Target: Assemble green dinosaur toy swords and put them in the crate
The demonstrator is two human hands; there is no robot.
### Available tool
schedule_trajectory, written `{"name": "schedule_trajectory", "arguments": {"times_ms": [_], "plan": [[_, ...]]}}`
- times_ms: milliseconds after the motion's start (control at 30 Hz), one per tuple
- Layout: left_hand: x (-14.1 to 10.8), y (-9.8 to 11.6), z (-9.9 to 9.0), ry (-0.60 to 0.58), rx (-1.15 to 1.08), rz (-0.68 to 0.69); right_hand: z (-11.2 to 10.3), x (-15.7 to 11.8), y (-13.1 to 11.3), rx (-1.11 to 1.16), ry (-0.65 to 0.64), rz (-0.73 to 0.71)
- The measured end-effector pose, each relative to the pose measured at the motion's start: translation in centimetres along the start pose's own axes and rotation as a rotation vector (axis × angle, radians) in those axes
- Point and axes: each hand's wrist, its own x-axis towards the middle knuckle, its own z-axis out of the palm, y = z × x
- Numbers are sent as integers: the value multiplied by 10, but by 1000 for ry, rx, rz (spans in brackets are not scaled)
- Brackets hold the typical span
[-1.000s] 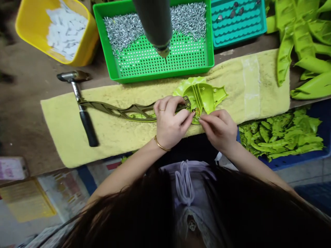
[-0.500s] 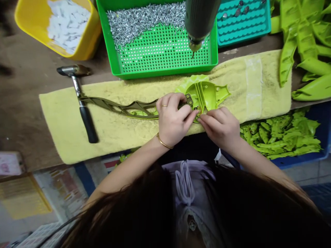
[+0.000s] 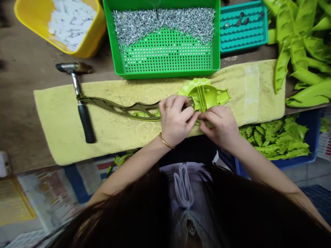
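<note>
Left hand curls its fingers over a dark strip on a green shell; right hand pinches fingertips together.

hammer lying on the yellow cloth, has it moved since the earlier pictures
No. The hammer shows no shift either way: it crosses the far edge of the yellow cloth at the same spot as before.

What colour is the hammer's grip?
The hammer's grip is black, showing best in the head view.
</note>
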Motion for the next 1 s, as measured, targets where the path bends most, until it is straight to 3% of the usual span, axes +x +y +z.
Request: {"name": "schedule_trajectory", "arguments": {"times_ms": [167,300,467,533,633,700,800,900,1000], "plan": [[6,-10,-13,51,17,63,7,8,-8,112,-5,25],[11,-22,-31,10,29,112,13,14,-26,174,39,55],[-4,-19,-44,6,95,136,-11,37,-16,276,141,26],[-13,-17,-43,33,121,125,-27,77,5,299,220,38],[-21,-18,-38,90,84,101,-40,177,41,249,275,104],[-22,-20,-35,136,25,71,-35,258,59,156,206,184],[-21,-24,-33,190,-47,29,-12,362,64,75,70,106],[-20,-26,-32,234,-77,29,17,417,52,53,-22,-25],[-20,-30,-28,298,-63,69,33,431,44,37,-53,-96]]}}
